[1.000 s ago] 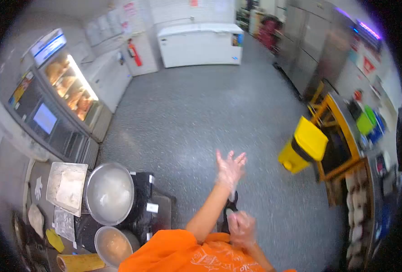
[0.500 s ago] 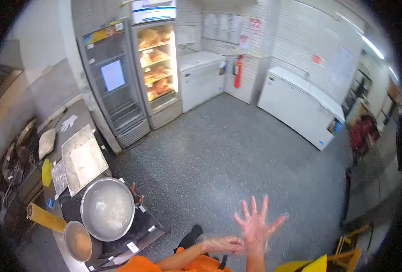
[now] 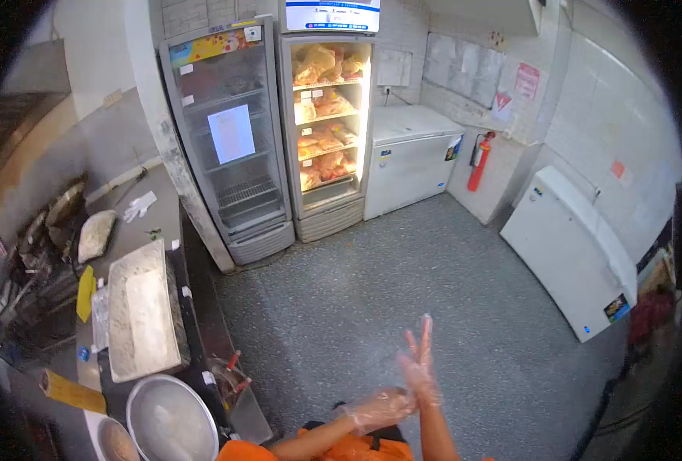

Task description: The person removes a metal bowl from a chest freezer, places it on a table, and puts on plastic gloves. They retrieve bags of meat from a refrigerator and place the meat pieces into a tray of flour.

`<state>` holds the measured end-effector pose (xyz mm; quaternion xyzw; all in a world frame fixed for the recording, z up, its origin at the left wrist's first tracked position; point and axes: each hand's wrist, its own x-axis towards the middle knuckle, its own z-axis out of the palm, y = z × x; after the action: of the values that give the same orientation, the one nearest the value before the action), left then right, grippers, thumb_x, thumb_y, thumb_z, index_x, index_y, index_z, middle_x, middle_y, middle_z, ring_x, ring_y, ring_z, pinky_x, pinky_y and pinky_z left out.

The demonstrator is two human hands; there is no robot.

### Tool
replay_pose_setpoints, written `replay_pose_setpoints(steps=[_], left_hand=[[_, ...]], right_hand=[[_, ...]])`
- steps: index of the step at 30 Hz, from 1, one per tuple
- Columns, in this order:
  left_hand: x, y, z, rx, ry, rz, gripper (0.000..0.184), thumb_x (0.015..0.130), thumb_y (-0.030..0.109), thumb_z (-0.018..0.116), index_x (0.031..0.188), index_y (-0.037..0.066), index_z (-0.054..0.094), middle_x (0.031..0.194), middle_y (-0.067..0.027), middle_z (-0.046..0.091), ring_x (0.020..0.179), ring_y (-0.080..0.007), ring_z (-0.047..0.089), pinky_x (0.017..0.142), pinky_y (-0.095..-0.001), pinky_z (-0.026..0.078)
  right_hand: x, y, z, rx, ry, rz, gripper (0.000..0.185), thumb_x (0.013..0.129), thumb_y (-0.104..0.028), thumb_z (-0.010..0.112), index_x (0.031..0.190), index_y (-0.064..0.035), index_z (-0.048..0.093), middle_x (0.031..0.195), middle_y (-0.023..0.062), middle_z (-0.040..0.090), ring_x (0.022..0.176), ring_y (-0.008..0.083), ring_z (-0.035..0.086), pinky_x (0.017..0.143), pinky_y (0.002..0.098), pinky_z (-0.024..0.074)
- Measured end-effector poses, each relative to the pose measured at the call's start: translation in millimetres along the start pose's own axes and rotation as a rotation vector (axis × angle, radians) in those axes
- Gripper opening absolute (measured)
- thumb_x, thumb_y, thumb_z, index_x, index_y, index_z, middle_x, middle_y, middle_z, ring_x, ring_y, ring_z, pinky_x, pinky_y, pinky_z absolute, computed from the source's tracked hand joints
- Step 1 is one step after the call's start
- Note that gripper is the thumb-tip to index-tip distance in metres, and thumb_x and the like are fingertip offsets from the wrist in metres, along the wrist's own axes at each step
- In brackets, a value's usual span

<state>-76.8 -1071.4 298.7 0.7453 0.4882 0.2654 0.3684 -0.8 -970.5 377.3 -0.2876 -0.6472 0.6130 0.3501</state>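
Both my hands wear thin clear plastic gloves and are raised in front of my orange clothing. My right hand [image 3: 418, 367] is held up edge-on, its fingers extended and apart, with nothing in it. My left hand [image 3: 381, 409] is closed at my right wrist, its fingertips pinching the cuff of the right glove. To the lower left, a large steel bowl [image 3: 202, 415] of whitish contents and a smaller bowl [image 3: 118, 440] with brownish contents stand on the counter [image 3: 170, 213]. Beyond them lies a long metal tray [image 3: 116, 338] coated with pale powder.
Past the tray are a white glove [image 3: 139, 206], a filled bag [image 3: 96, 235] and a yellow cloth [image 3: 86, 293]. Two glass-door fridges [image 3: 229, 146] stand at the back, one stocked with bagged food. Chest freezers [image 3: 568, 250] and a fire extinguisher [image 3: 479, 163] line the walls.
The view has swung left. My right hand has turned from spread palm to edge-on, its fingers closer together. My left hand stays at the right wrist.
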Motion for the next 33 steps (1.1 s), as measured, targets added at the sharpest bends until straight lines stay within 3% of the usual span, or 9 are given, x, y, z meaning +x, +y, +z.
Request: replay_pose_setpoints(steps=[6,9,11,14,19,23,27,29,33], left_hand=[[88.3,-99.6,-76.1,0.04,-0.189,-0.067,0.034,0.095,0.033,0.048,0.096,0.003,0.064,0.093,-0.0204,0.065,0.085,-0.0339,0.063,0.077,-0.0469,0.049],[146.5,-155.3,-145.4,0.084,-0.183,-0.004,0.034,0.094,0.032,0.049,0.083,0.003,0.061,0.083,-0.0221,0.062,0.075,-0.0393,0.062,0.069,-0.049,0.048],[183.0,-164.3,-225.0,0.049,-0.072,-0.136,0.03,0.093,0.03,0.051,0.082,0.003,0.06,0.079,-0.0221,0.061,0.076,-0.0407,0.061,0.069,-0.0481,0.047],[225.7,-223.1,-333.0,0.27,0.031,-0.302,0.041,0.095,0.036,0.056,0.129,0.013,0.057,0.136,-0.0132,0.055,0.127,-0.0313,0.05,0.108,-0.0418,0.04],[265.1,-293.5,-567.1,0.559,0.569,-0.284,0.058,0.089,0.023,0.064,0.141,0.01,0.044,0.144,-0.0163,0.047,0.135,-0.032,0.042,0.113,-0.0419,0.034],[285.8,-300.4,-760.3,0.876,0.958,-0.339,0.063,0.089,0.021,0.062,0.144,0.001,0.037,0.144,-0.0252,0.043,0.133,-0.0359,0.044,0.11,-0.042,0.037],[323.4,-375.8,-932.6,0.401,1.559,-0.048,0.059,0.087,0.021,0.062,0.136,-0.004,0.043,0.132,-0.0281,0.053,0.123,-0.0403,0.052,0.103,-0.0417,0.042],[337.0,-392.0,-987.5,0.418,1.659,-0.549,0.063,0.081,0.028,0.065,0.131,-0.005,0.045,0.127,-0.0297,0.056,0.119,-0.042,0.055,0.101,-0.043,0.044],[344.6,-532.7,-1098.6,0.426,1.484,-0.75,0.067,0.074,0.033,0.069,0.126,-0.004,0.048,0.121,-0.0287,0.059,0.113,-0.0424,0.058,0.099,-0.0444,0.045]], right_hand=[[138.1,185.3,-62.9,0.207,0.177,0.319,0.053,0.095,-0.037,0.057,0.138,-0.0074,0.051,0.127,0.0126,0.062,0.118,0.0273,0.059,0.091,0.039,0.0495],[186.2,334.8,-131.9,-0.623,0.125,0.261,0.049,0.089,-0.04,0.061,0.121,-0.004,0.063,0.105,0.0141,0.071,0.096,0.0275,0.067,0.079,0.0417,0.0512],[203.5,410.6,-186.9,-0.88,-0.023,0.377,0.049,0.086,-0.036,0.064,0.121,-0.0024,0.061,0.11,0.0188,0.068,0.099,0.0321,0.066,0.08,0.0428,0.0511],[180.9,505.0,-269.1,-0.923,-0.208,0.538,0.048,0.087,-0.034,0.063,0.123,-0.0031,0.06,0.123,0.0204,0.062,0.111,0.0372,0.06,0.094,0.0459,0.0477],[224.0,454.3,-305.8,-1.276,-0.758,0.817,0.049,0.087,-0.032,0.058,0.129,-0.006,0.057,0.129,0.0176,0.059,0.121,0.0317,0.055,0.104,0.0439,0.0423],[317.6,430.1,-305.8,-1.33,-0.699,0.878,0.05,0.086,-0.032,0.056,0.129,-0.0069,0.057,0.121,0.0151,0.065,0.115,0.0298,0.06,0.1,0.0429,0.0455],[391.0,512.5,-324.8,-1.27,-0.533,0.759,0.057,0.084,-0.04,0.057,0.13,-0.0055,0.056,0.104,0.0123,0.071,0.103,0.0272,0.066,0.093,0.0401,0.0497],[423.9,546.5,-331.4,-0.969,-0.251,0.755,0.056,0.084,-0.04,0.058,0.126,-0.0044,0.058,0.1,0.0122,0.071,0.098,0.0264,0.067,0.088,0.039,0.0509],[490.6,504.6,-268.5,-0.675,0.063,0.795,0.053,0.087,-0.04,0.055,0.125,-0.0036,0.059,0.107,0.0128,0.065,0.105,0.0274,0.059,0.092,0.039,0.0451]])
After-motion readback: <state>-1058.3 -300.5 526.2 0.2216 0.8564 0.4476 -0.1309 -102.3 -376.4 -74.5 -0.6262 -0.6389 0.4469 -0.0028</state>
